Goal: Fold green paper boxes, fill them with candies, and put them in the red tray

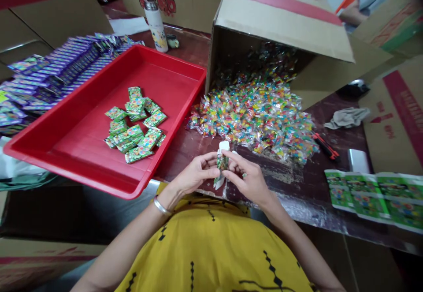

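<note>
My left hand (195, 174) and my right hand (248, 178) meet at the table's near edge. Together they pinch a small green printed box (222, 164) whose white end flap stands open at the top. Just beyond the hands lies a heap of small colourful wrapped sweets (254, 111), spilling out of a tipped cardboard carton (280, 23). To the left, a red tray (79, 151) holds several closed green boxes (135, 126).
Flat green box blanks (376, 195) lie at the right, near a red-handled cutter (325, 146), a grey cloth (346, 116) and a white block (358, 160). Rows of purple boxes (56, 73) sit at the far left. A flask (154, 22) stands behind the tray. More cartons surround the table.
</note>
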Motion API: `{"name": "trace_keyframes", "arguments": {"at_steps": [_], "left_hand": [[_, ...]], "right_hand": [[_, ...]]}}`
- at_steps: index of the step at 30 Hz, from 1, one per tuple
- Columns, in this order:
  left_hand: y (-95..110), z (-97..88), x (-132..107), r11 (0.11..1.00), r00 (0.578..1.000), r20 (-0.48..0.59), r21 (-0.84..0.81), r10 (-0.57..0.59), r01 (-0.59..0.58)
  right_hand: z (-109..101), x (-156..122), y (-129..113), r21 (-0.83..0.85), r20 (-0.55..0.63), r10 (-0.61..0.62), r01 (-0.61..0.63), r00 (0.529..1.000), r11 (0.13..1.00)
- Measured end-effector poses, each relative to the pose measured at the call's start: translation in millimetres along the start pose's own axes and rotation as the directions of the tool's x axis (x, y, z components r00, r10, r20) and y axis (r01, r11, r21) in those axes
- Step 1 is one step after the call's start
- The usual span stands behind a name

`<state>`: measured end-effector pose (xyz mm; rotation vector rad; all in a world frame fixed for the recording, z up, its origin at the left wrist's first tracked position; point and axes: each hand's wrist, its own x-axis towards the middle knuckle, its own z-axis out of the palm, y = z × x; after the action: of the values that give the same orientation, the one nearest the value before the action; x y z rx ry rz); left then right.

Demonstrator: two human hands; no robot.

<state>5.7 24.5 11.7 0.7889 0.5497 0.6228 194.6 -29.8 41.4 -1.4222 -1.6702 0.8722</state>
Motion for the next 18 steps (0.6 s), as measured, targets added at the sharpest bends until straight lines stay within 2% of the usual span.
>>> {"name": "trace_keyframes", "arguments": {"at_steps": [3,5,7,8,9,11,12,13,16,18], "left_hand": [[1.8,-3.1,-4.1,0.995,0.994,0.105,0.095,-0.042,0.032],[3.2,-3.7,-7.4,0.978,0.980,0.175,0.200,-0.093,0.057],[4.5,-3.2,-9.8,0.949,0.982,0.163,0.312,-0.094,0.039],[4.8,-2.7,-10.4,0.938,0.990,0.125,0.345,-0.070,0.023],[4.5,-2.1,-10.4,0.934,0.997,0.073,0.356,-0.036,0.008],[1.9,-0.6,-8.8,0.949,0.998,-0.055,0.316,0.038,-0.019],[-0.5,0.2,-7.3,0.959,0.990,-0.119,0.282,0.075,-0.039],[-3.5,1.1,-5.6,0.965,0.978,-0.178,0.255,0.114,-0.066],[-13.3,3.9,-0.7,0.960,0.928,-0.311,0.248,0.206,-0.130],[-18.1,5.8,1.1,0.943,0.887,-0.380,0.296,0.261,-0.151]], "right_hand": [[-13.8,6.9,-4.6,0.090,0.143,0.111,-0.125,0.983,0.988],[-24.0,12.2,-6.0,0.099,0.326,0.170,-0.212,0.930,0.972],[-31.1,16.5,-6.4,0.093,0.462,0.200,-0.271,0.864,0.958],[-32.0,17.9,-6.2,0.113,0.447,0.210,-0.287,0.870,0.951],[-30.8,18.7,-5.7,0.151,0.365,0.218,-0.289,0.905,0.945],[-21.3,18.1,-3.5,0.243,0.109,0.229,-0.249,0.967,0.937],[-13.7,16.8,-1.8,0.278,0.006,0.230,-0.222,0.973,0.935],[-4.9,15.0,0.4,0.301,-0.049,0.231,-0.206,0.972,0.931],[22.2,8.8,8.4,0.320,-0.094,0.255,-0.213,0.962,0.923],[35.3,6.5,13.4,0.307,-0.173,0.270,-0.209,0.947,0.928]]}}
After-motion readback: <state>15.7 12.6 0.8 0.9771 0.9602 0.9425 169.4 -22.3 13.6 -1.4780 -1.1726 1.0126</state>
